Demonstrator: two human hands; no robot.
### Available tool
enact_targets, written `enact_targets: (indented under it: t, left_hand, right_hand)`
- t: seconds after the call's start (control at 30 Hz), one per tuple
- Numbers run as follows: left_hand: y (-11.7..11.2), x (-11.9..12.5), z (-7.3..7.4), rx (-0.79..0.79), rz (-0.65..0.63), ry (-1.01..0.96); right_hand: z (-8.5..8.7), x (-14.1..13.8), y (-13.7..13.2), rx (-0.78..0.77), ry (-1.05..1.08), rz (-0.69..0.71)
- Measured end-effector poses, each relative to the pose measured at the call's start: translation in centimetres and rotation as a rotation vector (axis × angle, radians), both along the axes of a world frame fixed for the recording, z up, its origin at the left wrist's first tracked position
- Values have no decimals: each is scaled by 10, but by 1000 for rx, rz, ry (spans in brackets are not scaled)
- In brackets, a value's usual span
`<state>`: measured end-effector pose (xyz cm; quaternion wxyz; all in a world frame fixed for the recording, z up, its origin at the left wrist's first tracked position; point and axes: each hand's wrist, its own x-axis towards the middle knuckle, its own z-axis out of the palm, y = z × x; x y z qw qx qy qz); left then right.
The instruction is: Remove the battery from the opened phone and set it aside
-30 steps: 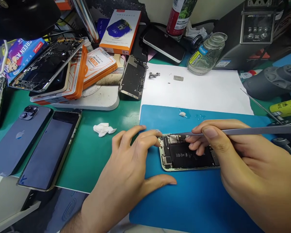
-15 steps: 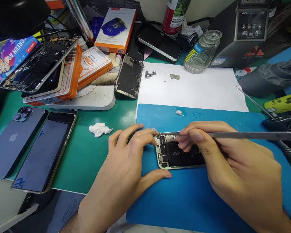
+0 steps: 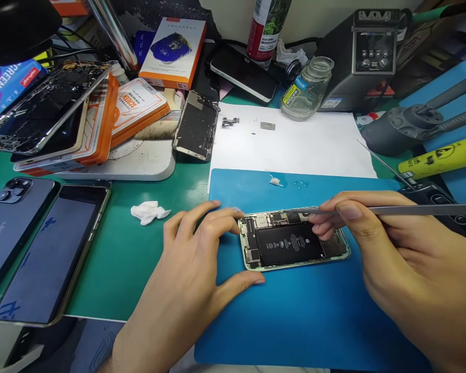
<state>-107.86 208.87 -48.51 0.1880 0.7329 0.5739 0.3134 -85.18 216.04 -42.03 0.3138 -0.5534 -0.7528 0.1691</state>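
An opened phone (image 3: 291,243) lies flat on the blue mat (image 3: 295,316), its black battery and inner parts bared. My left hand (image 3: 196,259) steadies its left end, with fingers at the upper left corner and the thumb by the lower edge. Pinched in my right hand (image 3: 396,254) is a long, flat metal tool (image 3: 415,210), held like a pen. Its thin front part lies along the phone's upper edge; the exact contact of the tip is hard to make out. My right fingers partly cover the phone's upper right side.
Small metal parts (image 3: 267,126) lie on white paper (image 3: 314,145) beyond the mat. A detached screen (image 3: 196,127), glass jar (image 3: 308,90) and stacked boxes (image 3: 135,106) stand behind. Two phones (image 3: 54,254) and crumpled tissue (image 3: 149,212) are left. A black-and-yellow tool (image 3: 442,158) sits right.
My right hand and the metal tool have moved right along the phone's upper edge, uncovering more of the battery. My left hand keeps its place at the phone. The camera view has shifted slightly.
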Motion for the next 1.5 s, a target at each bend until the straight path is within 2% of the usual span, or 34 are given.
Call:
enact_targets:
  t: [0.23,0.37,0.43,0.5,0.7,0.87,0.97,1.2,1.4,1.5]
  left_hand:
    - [1,-1,-4,2,8,-15]
    - [1,-1,-5,-25,10,-18]
    - [1,-2,-4,-38,11,-33]
    - [0,-3,-2,-45,26,-93]
    - [-13,-12,10,123,145,-483]
    - [-22,-13,15,100,81,-562]
    - [-21,-12,16,126,92,-570]
    - [-23,-11,17,112,98,-573]
    - [-24,-7,15,109,143,-608]
    - [-23,-4,17,97,170,-679]
  right_hand:
    - [6,7,-3,80,-69,-17]
    - [5,12,-17,106,227,-130]
    - [2,11,-26,43,412,-156]
    - [-1,8,-33,-36,521,-124]
    - [-5,-15,-47,-266,751,-8]
    - [-10,-31,-50,-374,817,43]
    - [-12,-35,-51,-407,846,72]
    - [-12,-40,-48,-400,889,174]
    - [-11,-39,-49,-403,897,198]
    - [-11,-38,-53,-358,891,158]
